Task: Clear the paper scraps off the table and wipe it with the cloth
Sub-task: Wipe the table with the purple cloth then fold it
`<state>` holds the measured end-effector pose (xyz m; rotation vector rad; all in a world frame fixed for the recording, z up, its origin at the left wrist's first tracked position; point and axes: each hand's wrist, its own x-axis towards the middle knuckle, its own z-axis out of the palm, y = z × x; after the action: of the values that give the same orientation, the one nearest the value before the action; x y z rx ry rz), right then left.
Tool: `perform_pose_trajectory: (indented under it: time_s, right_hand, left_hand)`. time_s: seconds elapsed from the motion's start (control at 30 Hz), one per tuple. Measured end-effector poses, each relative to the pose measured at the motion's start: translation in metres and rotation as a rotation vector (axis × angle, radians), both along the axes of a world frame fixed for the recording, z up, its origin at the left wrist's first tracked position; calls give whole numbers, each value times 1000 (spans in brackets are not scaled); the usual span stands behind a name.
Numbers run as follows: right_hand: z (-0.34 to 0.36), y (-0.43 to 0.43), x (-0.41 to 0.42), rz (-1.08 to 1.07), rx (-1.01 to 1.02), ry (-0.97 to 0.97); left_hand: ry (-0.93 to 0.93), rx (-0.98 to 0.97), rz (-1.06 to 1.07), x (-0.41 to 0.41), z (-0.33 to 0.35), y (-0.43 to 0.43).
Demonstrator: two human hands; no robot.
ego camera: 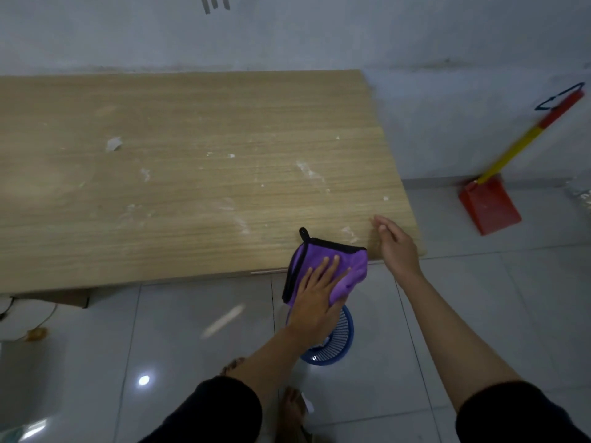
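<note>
A purple cloth (pixel 339 260) with black trim lies half on the wooden table (pixel 192 193), draped over its near edge. My left hand (pixel 316 298) presses flat on the cloth, thumb wrapped under its hanging part. My right hand (pixel 395 243) hovers over the table's near right corner, fingers loosely apart, holding nothing. A white paper scrap (pixel 113 143) sits at the left of the table. Small white crumbs (pixel 386 198) and pale smears are scattered across the middle and right.
A blue slotted basket (pixel 339 340) stands on the tiled floor right below the cloth. A red dustpan (pixel 489 207) with a yellow-red handle leans on the wall at right. My feet are below. A box and cords lie under the table's left.
</note>
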<state>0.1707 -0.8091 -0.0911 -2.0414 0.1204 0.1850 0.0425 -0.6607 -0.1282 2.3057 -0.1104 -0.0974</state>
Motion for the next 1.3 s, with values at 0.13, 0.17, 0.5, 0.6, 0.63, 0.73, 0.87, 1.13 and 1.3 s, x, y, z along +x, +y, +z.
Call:
perform_pose_trajectory:
  time_s: [0.13,0.17,0.5,0.6,0.63,0.73,0.87,1.13,1.3]
  right_hand:
    - [0,0,1,21,-22,-2]
    - [1,0,1,26,-27,1]
    - [-1,-3,3,-1,33,-21]
    - [-2,-7,5,-81,57,-59]
    - [-2,-8,6,-109,42,-90]
    - [-5,-11,7,-148,-36,-210]
    - [-16,-14,11,-168,-100,-229]
    - [-24,-17,16,-165,-135,-299]
    - [-22,-13,14,-182,-148,-324]
  left_hand:
    - [67,-145,52,-4,13,1]
    - [116,-219,96,-2,18,4]
    - [109,-851,646,78,71,74]
    - [-27,-817,781,113,86,108]
    - [-68,-772,803,122,92,117]
    - [-153,-611,793,149,104,131]
    - [-141,-351,594,188,87,140]
    - [247,257,214,234,36,119]
    - [132,198,-6,206,28,73]
